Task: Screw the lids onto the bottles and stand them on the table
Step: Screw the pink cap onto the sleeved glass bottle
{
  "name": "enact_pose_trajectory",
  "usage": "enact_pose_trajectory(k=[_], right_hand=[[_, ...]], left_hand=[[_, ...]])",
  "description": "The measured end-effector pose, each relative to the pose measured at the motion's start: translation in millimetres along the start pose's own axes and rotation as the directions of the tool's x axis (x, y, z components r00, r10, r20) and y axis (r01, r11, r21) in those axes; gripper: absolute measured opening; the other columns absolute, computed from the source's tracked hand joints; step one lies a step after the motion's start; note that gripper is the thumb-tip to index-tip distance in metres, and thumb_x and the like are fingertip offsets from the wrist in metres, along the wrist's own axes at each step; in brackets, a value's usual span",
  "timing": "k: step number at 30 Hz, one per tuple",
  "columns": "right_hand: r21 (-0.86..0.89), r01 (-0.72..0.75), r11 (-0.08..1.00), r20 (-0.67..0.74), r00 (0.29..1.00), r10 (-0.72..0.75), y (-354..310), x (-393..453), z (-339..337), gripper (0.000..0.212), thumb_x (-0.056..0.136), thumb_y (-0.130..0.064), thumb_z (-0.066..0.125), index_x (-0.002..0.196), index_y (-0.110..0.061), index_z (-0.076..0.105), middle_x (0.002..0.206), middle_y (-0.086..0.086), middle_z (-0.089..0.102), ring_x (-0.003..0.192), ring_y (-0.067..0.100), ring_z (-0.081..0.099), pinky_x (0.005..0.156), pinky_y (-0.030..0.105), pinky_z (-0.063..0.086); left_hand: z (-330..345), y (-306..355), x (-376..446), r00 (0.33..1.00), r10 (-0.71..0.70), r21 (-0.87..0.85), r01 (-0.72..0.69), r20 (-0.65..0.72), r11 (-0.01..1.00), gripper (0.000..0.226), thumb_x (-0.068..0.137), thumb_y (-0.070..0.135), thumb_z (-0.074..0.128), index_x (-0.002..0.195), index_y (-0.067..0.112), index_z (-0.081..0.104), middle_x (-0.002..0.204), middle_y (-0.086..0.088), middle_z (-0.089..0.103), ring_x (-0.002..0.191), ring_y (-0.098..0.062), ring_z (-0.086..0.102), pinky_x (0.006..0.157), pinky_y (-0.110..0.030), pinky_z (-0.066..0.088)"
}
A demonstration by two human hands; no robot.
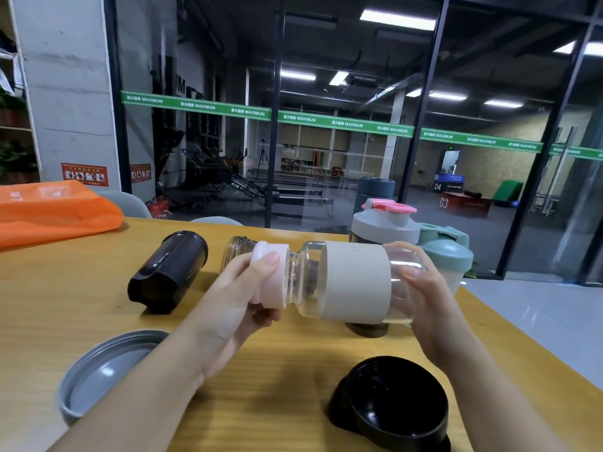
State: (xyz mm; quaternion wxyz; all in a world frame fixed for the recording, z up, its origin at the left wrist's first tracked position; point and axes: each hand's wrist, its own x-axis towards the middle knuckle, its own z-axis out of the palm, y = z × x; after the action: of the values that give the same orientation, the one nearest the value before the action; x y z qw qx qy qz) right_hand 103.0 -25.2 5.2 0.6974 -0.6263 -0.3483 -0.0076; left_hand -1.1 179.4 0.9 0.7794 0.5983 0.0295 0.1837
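I hold a clear glass bottle with a beige sleeve (354, 282) sideways above the wooden table (81, 305). My right hand (427, 298) grips its base end. My left hand (241, 298) grips the pale pink lid (269, 277) sitting on the bottle's neck. Behind it an open clear glass bottle (236, 251) lies on its side. A black bottle (169, 272) also lies on its side to the left. A grey lid (107, 373) rests upside down at the near left and a black lid (394, 402) at the near right.
Two capped shaker bottles stand at the far right: one with a grey and pink lid (385, 220), one mint green (447, 252). A dark lidded cup (375, 189) stands behind them. An orange bag (52, 210) lies far left. A glass wall is beyond the table.
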Motion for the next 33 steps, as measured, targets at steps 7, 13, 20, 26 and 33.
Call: enact_pose_trajectory(k=[7,13,20,26,33], right_hand=[[-0.034,0.131,0.991,-0.025,0.991,-0.132,2,-3,-2,0.049,0.058,-0.046,0.057,0.101,-0.023,0.062,0.09,0.006,0.071,0.078,0.019,0.066,0.06,0.026,0.049],[-0.059,0.203,0.977,-0.024,0.979,-0.205,1,-5,-1,0.05,0.059,-0.043,0.056,0.102,-0.019,0.061,0.088,0.011,0.068,0.079,0.019,0.064,0.061,0.025,0.05],[-0.02,0.162,0.987,-0.062,0.985,-0.163,5,-3,-1,0.054,0.059,-0.044,0.055,0.103,-0.013,0.061,0.086,0.006,0.07,0.075,0.02,0.065,0.057,0.026,0.049],[0.057,0.09,0.994,-0.1,0.991,-0.084,5,-2,-1,0.048,0.057,-0.039,0.055,0.096,-0.012,0.062,0.074,0.0,0.072,0.06,0.013,0.064,0.047,0.022,0.047],[0.097,0.032,0.995,-0.116,0.993,-0.021,9,-1,1,0.04,0.065,-0.035,0.05,0.094,-0.011,0.063,0.073,0.003,0.071,0.061,0.017,0.065,0.05,0.029,0.049]], left_hand=[[1,-4,0,0.996,-0.087,0.082,0.089,-0.019,0.993,0.066,0.065,0.056,0.062,0.114,0.012,0.058,0.072,-0.004,0.06,0.061,-0.019,0.048,0.06,-0.031,0.042],[0,-6,0,0.994,-0.107,0.11,0.105,0.013,0.988,0.064,0.065,0.059,0.061,0.111,0.016,0.062,0.075,-0.003,0.059,0.061,-0.016,0.046,0.059,-0.029,0.042],[-3,-6,-1,0.996,0.004,0.144,-0.017,0.09,0.989,0.058,0.06,0.053,0.069,0.11,0.026,0.06,0.075,0.004,0.064,0.06,-0.011,0.051,0.06,-0.026,0.04],[-5,-4,2,0.983,0.09,0.112,-0.109,0.16,0.988,0.071,0.05,0.04,0.075,0.118,0.046,0.054,0.102,0.001,0.062,0.073,-0.006,0.063,0.069,-0.027,0.045],[-1,1,11,0.997,0.075,0.089,-0.077,0.022,0.993,0.023,0.084,0.036,0.065,0.105,0.027,0.062,0.11,0.001,0.068,0.074,-0.011,0.062,0.07,-0.029,0.048]])
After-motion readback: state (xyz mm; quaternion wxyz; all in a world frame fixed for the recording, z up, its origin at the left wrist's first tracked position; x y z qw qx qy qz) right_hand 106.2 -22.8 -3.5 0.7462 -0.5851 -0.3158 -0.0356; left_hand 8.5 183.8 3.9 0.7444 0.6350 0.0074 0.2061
